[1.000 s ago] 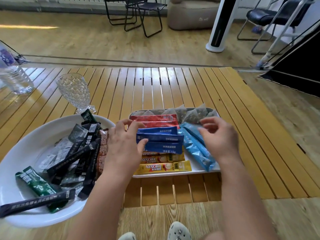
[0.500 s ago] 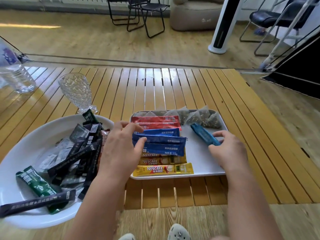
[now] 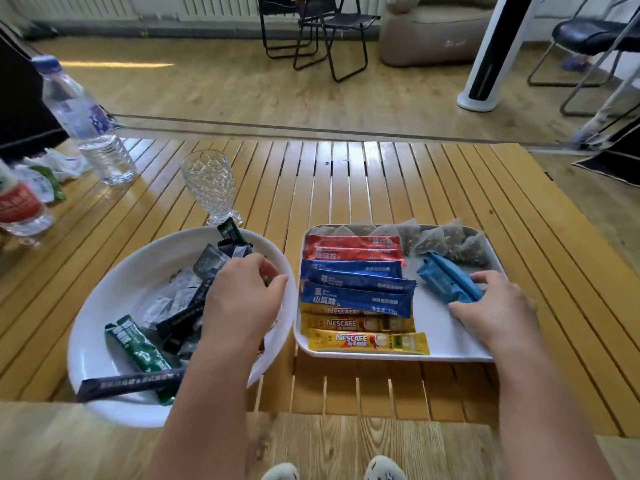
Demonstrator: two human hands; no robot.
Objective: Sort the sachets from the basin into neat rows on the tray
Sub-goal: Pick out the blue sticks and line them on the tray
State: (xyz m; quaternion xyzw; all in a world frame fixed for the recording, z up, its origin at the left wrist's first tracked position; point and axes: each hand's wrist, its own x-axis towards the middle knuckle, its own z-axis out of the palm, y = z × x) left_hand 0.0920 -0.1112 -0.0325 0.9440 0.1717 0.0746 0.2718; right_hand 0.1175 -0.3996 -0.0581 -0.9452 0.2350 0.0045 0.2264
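The white basin [image 3: 135,275] on the left holds several dark, grey and green sachets [image 3: 138,348]. My left hand [image 3: 242,299] is inside its right side, fingers and thumb curled round a brown sachet [image 3: 268,274] that is mostly hidden. The white tray [image 3: 446,351] on the right carries rows of red [image 3: 353,247], dark blue [image 3: 356,289] and yellow sachets [image 3: 367,341], with pyramid tea bags [image 3: 443,240] along its back. My right hand [image 3: 495,306] grips the near end of a bundle of light-blue sachets [image 3: 446,280] lying on the tray's right half.
A clear glass goblet [image 3: 211,185] stands just behind the basin. A water bottle [image 3: 86,123] and a red-labelled bottle [image 3: 20,206] are at the far left of the slatted wooden table [image 3: 381,181]. The basin overhangs the table's front edge.
My left hand has left the dark blue sachets on the tray and gone into the basin. My right hand stays on the light-blue sachets, which moved slightly.
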